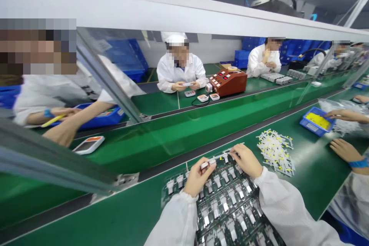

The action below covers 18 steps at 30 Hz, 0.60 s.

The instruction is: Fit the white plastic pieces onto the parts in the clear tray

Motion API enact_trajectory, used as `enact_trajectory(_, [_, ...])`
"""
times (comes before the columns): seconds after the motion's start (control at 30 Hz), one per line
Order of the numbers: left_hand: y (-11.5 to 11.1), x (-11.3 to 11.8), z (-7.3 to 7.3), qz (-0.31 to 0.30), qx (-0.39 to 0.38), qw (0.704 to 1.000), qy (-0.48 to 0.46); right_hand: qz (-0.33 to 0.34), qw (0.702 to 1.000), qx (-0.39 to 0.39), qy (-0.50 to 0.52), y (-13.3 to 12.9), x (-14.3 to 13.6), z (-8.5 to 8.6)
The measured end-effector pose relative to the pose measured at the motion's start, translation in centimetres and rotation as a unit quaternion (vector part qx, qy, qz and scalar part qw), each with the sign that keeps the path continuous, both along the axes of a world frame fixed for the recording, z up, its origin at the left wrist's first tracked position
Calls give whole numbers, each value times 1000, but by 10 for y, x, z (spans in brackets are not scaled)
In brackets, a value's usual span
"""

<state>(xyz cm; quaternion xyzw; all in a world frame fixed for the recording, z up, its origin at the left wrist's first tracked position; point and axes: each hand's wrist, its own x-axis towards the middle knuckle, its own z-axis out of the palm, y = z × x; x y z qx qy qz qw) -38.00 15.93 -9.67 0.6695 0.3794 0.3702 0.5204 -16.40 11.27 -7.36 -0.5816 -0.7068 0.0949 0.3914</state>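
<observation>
My left hand (198, 177) is closed around a small white plastic part (212, 162), its fingertips over the far side of the tray. Close by on the right, my right hand (246, 160) pinches at a thin white strip (227, 150) along the tray's far edge; its fingers partly hide it. A small yellow tip (220, 158) shows between the hands. Below them lies a clear plastic tray (164, 194) holding rows of similar white parts (223, 201) with thin wires. My sleeves cover some of the tray's sides.
Right of my hands is a pile of white strips with yellow bits (275, 152). Beyond it, a co-worker's hand (343, 114) reaches to a blue bin (315, 130) of yellow pieces. A metal frame post (109, 80) and a raised green ledge (173, 130) stand ahead, with other people working behind.
</observation>
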Motion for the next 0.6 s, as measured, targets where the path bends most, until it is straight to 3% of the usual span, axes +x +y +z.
enact_trajectory(0.17, [0,0,-3,2,-4,1000,15,-40,995,-22,-84,-5,19,0])
enact_trajectory(0.37, [0,0,0,-8,3,998,56,-233,953,-78,-179,-11,53,-7])
enact_trajectory(0.47, [0,-1,1,-14,-3,998,62,-237,942,-81,-223,-18,57,-9])
enact_trajectory(0.6, [0,-2,0,-16,-4,998,63,-221,951,-3,-214,-16,78,-1])
